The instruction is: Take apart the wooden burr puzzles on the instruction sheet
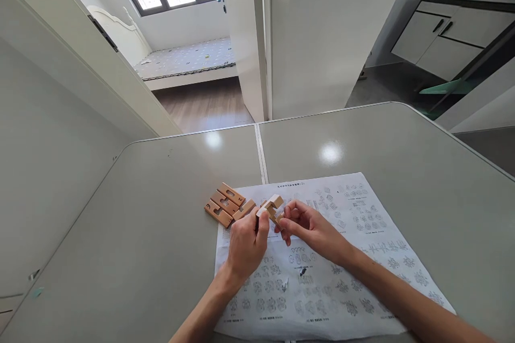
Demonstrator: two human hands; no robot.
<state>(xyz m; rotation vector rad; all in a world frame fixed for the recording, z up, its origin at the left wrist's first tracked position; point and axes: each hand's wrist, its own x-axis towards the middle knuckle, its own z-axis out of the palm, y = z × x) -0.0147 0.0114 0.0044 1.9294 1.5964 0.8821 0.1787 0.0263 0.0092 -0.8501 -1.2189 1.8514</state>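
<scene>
My left hand (247,244) is closed around notched wooden puzzle pieces (275,202), thumb on top, held above the paper. They are pale blocks with square cut-outs, fitted against each other at an angle. My right hand (313,229) pinches the lower right end of the same pieces between thumb and fingers; its fingertips partly cover that end. Just left of my left hand lie flat brown wooden pieces (224,203) with slots and dark numbers, side by side. Another notched wooden piece (244,209) rests against them, partly hidden by my left hand.
A large printed sheet of puzzle diagrams (386,257) lies under my hands on the grey table (169,257). Small dark marks or bits (303,272) show on it. A seam (261,153) runs across the tabletop. Beyond are an open door (241,32), a bed and a cabinet.
</scene>
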